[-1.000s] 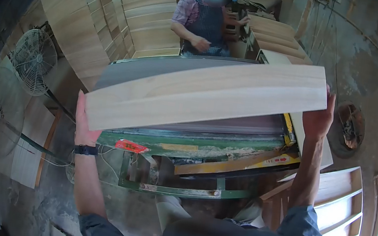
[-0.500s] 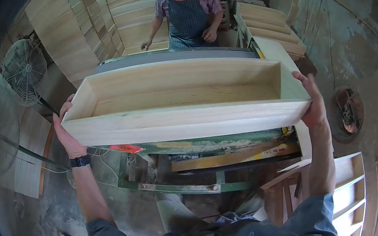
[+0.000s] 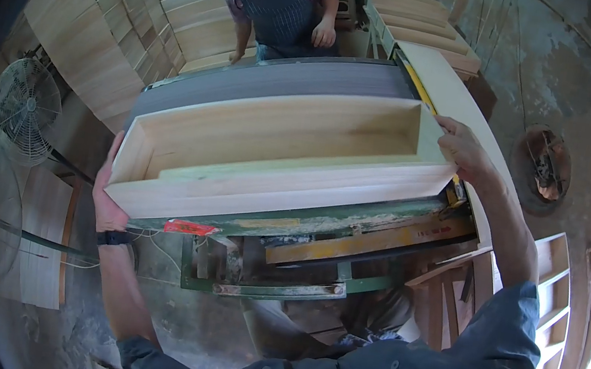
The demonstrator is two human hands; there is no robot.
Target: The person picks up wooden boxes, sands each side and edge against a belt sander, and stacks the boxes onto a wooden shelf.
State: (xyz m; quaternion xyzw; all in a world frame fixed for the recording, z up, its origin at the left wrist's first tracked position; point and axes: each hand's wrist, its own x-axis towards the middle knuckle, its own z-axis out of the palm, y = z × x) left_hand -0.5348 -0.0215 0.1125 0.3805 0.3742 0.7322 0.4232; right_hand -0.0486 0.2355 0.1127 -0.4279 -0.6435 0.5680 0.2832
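Note:
A long, open-topped pale wooden drawer box (image 3: 302, 191) lies across my view above a wide grey belt (image 3: 295, 79), which looks like a sanding belt. My left hand (image 3: 110, 192) grips the box's left end, fingers along the outer side. At the right end my right hand (image 3: 466, 154) is closed round the corner of the box. The bottom of the box is hidden, so I cannot tell whether it touches the belt. Beneath it shows the machine's green frame (image 3: 337, 213), with a red label (image 3: 189, 228) on its edge.
Across the belt stands a co-worker (image 3: 278, 12) in an apron. Wooden panels and boxes (image 3: 114, 23) are stacked behind at left, more boxes (image 3: 419, 32) at back right. Two fans (image 3: 27, 101) stand at left. A pale board (image 3: 452, 93) runs along the machine's right end.
The box has come down slightly and to the left, and more grey belt shows behind it. My right hand has closed more round its corner. The co-worker leans further over, head lowered.

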